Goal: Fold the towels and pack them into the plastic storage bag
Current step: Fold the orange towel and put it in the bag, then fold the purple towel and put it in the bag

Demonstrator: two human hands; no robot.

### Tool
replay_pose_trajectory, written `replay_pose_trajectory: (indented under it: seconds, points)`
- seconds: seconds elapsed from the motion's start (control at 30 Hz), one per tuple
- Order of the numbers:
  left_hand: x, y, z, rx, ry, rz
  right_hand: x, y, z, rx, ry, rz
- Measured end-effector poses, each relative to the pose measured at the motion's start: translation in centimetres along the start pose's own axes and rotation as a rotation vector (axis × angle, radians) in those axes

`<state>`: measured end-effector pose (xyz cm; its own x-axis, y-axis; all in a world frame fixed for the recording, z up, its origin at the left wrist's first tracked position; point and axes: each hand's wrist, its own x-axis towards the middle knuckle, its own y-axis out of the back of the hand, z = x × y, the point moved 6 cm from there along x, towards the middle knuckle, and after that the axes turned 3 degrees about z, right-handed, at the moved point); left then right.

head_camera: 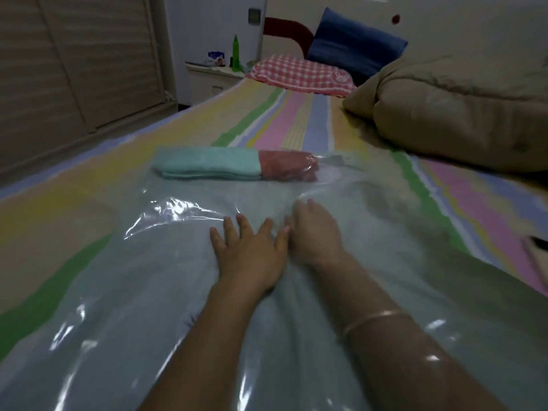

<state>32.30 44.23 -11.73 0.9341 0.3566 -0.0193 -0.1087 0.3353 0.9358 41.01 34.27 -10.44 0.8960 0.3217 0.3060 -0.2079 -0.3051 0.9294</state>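
A clear plastic bag (178, 277) lies flat and shiny across the near part of the bed, and both forearms reach out over it. The left hand (252, 253) rests palm down on top of the plastic, fingers straight and spread, holding nothing. The right hand (315, 232) lies just beside it, touching its thumb side; it looks to be under the film, fingers stretched forward and flat, though it is blurred. A thin bracelet (376, 317) circles the right wrist. Farther on, at the bag's far end, a folded teal towel (204, 167) and a folded red towel (287, 167) sit end to end; the red one has plastic over it, the teal one I cannot tell. Under it all is a striped sheet (59, 203). Beyond, a beige quilt (459, 114) is heaped at the right, then a checked pillow (302, 74), a blue pillow (355, 46), and a nightstand (213, 78) with a green bottle (236, 51)
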Motion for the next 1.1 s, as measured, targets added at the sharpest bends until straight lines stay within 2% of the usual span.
replay_pose_trajectory:
  seconds: [0.07, 0.13, 0.2, 0.27, 0.33, 0.37, 0.47, 0.53, 0.6, 0.7, 0.77, 0.87, 0.9, 0.97, 1.03, 1.1]
  points:
    - [0.5, -0.2, -0.1, 0.046, -0.046, 0.006, -4.9, 1.6, 0.7, -0.006, -0.037, -0.004]
    - [0.5, 0.2, -1.1, 0.133, -0.088, -0.019, -10.3, 3.8, 1.0, 0.03, -0.035, 0.075]
    - [-0.1, 1.4, -2.1, 0.274, -0.084, -0.062, -16.2, 6.1, 0.8, 0.072, 0.006, 0.113]
    - [-2.3, 3.3, -1.1, 0.327, -0.08, -0.023, -22.2, 8.2, 0.4, 0.076, 0.103, 0.104]
    - [-6.7, 4.7, 3.4, 0.174, -0.187, 0.1, -27.8, 11.1, 0.7, 0.092, 0.196, 0.069]
    - [-9.6, 5.2, 6.6, 0.032, -0.285, 0.143, -30.0, 12.6, 1.0, 0.114, 0.234, -0.005]
    - [-20.3, 4.8, 16.8, -0.308, -0.601, 0.088, -36.4, 17.3, 3.7, 0.325, 0.285, -0.249]
    - [-26.9, 3.6, 22.6, -0.393, -0.794, -0.02, -39.8, 21.7, 6.8, 0.508, 0.209, -0.253]
    - [-31.7, 1.9, 26.4, -0.402, -0.88, -0.111, -42.2, 25.7, 10.6, 0.587, 0.119, -0.218]
    - [-36.4, 0.3, 29.4, -0.389, -0.935, -0.075, -44.3, 30.6, 17.6, 0.644, -0.04, -0.054]
    - [-39.3, -0.4, 30.6, -0.387, -0.997, -0.027, -46.0, 33.0, 23.2, 0.527, -0.146, 0.155]
    - [-43.1, -2.0, 32.1, -0.365, -1.067, 0.0, -49.2, 35.4, 31.1, 0.192, -0.321, 0.4]
    - [-44.1, -2.6, 32.5, -0.338, -1.078, -0.005, -50.3, 35.7, 33.6, 0.075, -0.394, 0.417]
    - [-45.3, -3.9, 33.0, -0.281, -1.077, -0.019, -52.3, 35.8, 38.1, -0.095, -0.587, 0.328]
    - [-46.1, -4.9, 33.3, -0.213, -1.069, -0.016, -53.9, 35.3, 41.7, -0.121, -0.755, 0.201]
    - [-46.7, -5.5, 33.4, -0.151, -1.067, 0.014, -54.8, 34.6, 43.7, -0.08, -0.809, 0.135]
